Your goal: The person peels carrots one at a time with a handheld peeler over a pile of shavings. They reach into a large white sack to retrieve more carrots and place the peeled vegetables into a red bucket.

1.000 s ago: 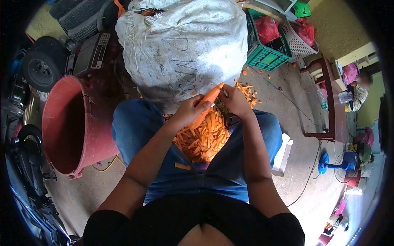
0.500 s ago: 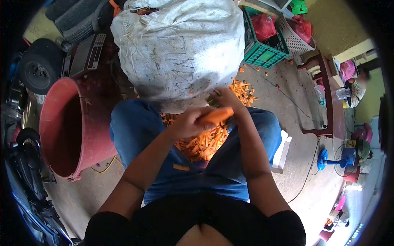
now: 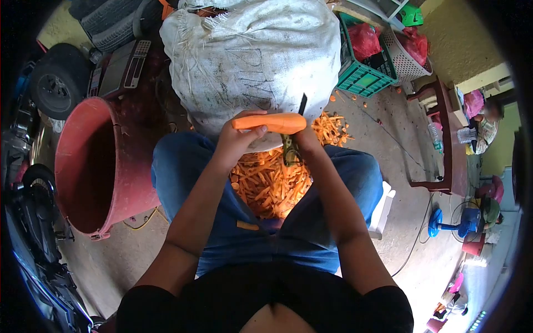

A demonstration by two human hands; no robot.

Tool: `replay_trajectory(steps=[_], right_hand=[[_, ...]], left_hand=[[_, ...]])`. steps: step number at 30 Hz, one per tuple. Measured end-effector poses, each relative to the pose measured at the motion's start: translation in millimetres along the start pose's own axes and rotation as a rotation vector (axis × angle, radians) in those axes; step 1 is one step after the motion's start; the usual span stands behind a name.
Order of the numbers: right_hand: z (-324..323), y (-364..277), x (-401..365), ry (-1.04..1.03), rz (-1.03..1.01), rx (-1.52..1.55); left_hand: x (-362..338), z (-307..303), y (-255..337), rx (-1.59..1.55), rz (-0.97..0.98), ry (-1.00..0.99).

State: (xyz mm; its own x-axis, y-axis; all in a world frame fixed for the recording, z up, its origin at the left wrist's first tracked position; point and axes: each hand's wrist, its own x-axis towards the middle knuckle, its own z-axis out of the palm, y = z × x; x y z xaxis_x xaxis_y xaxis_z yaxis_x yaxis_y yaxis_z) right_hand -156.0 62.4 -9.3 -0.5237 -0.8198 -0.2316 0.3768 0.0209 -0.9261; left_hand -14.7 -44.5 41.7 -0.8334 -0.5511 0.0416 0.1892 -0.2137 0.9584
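My left hand (image 3: 236,141) is closed around the left end of a peeled carrot (image 3: 267,122), thumb along its lower side. The carrot lies nearly level in front of the white sack. My right hand (image 3: 307,140) grips a knife (image 3: 290,151) close against the carrot's thick right end. The knife's dark narrow blade points up past the carrot, and its patterned green-brown handle shows below; the carrot hides the middle. Under both hands, between my knees, is a heap of orange carrot peelings (image 3: 269,188). One peel strip (image 3: 247,226) rests on my jeans.
A stuffed white sack (image 3: 250,61) stands right ahead. To the left is a big red tub (image 3: 136,166), with a wheel (image 3: 55,83) behind it. A green crate (image 3: 363,80) and white basket (image 3: 402,61) stand front right. A blue fan (image 3: 438,222) and people are further right.
Both hands have come up and the carrot has turned from slanted to nearly level, its thick end now at the right. The knife shows more clearly, and the whole view has shifted slightly.
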Motion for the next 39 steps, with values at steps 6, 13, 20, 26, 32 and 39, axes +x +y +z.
replay_trajectory(steps=[6,13,20,26,32,39], right_hand=[[-10.1,-17.6,-3.4,0.173,-0.039,-0.016],[-22.6,-14.9,-1.3,0.246,-0.012,-0.04],[13.3,-29.4,-20.8,0.182,-0.185,-0.735],[3.7,-39.1,-24.4,0.064,-0.292,-0.919],[5.9,-45.5,-30.3,-0.024,-0.318,-1.093],[11.2,-50.0,-34.6,-0.001,-0.342,-1.094]], left_hand=[[1.2,-2.1,7.8,0.115,-0.21,-0.05],[3.5,-4.2,-1.0,0.169,-0.378,-0.246],[-2.5,12.1,-28.9,0.732,-0.149,-0.27],[4.6,17.1,-10.1,0.487,-0.272,-0.128],[5.4,15.7,-6.3,0.357,-0.318,-0.17],[4.8,15.8,-5.7,0.445,-0.298,-0.161]])
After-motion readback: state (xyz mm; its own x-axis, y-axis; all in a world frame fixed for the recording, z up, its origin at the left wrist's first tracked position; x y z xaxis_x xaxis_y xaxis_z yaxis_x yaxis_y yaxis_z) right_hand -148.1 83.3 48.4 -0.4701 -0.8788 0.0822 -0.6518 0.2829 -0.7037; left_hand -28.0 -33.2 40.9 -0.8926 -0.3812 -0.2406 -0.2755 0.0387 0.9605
